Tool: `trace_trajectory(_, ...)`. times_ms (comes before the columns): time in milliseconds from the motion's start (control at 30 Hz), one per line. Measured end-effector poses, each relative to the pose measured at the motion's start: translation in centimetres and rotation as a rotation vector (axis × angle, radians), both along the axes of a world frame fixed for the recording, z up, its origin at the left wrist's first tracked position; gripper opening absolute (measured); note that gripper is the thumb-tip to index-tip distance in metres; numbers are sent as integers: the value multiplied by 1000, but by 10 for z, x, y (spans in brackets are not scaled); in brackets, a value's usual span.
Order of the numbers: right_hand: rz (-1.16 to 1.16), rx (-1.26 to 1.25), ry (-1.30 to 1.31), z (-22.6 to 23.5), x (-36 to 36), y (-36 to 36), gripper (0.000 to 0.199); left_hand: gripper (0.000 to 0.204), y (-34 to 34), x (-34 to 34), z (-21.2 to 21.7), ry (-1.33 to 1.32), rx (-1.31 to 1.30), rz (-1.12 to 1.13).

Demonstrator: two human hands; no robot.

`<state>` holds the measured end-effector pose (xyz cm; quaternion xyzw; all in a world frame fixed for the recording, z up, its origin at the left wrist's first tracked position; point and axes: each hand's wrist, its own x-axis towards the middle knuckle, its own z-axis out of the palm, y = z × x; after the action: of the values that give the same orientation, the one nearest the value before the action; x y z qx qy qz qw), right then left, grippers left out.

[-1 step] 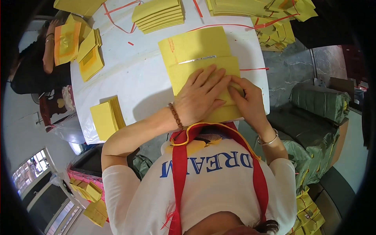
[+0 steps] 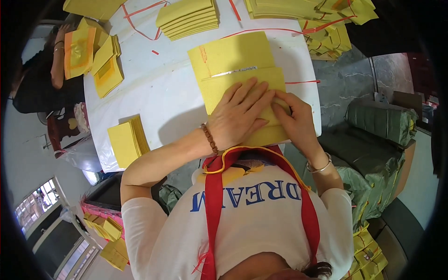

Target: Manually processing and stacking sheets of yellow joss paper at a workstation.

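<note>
In front of me on the table lies a large yellow paper sheet, its near part folded over. A thin silvery strip shows along the fold's far edge, and an orange mark runs near the sheet's far left corner. My left hand rests flat on the folded part, fingers stretched out, a brown beaded bracelet at the wrist. At the paper's right edge, my right hand is closed, thumb and curled fingers pinching the folded layers. Its fingertips sit close beside those of the left hand.
Stacks of folded yellow paper stand on the white table: a near-left stack, a far stack and more at the back. Red ribbons lie about. A person's arm is at the left; green wrapped bundles stand right.
</note>
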<state>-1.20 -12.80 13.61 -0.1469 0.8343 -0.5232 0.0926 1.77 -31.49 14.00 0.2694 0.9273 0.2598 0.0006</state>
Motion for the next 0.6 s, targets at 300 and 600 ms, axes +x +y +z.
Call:
trace_trajectory(300, 167, 268, 669, 7, 31, 21, 37, 64, 1, 5, -11, 35, -73, 25)
trace_trajectory(600, 351, 417, 554, -25, 43, 32, 46, 60, -10, 5, -8, 115, 104, 9)
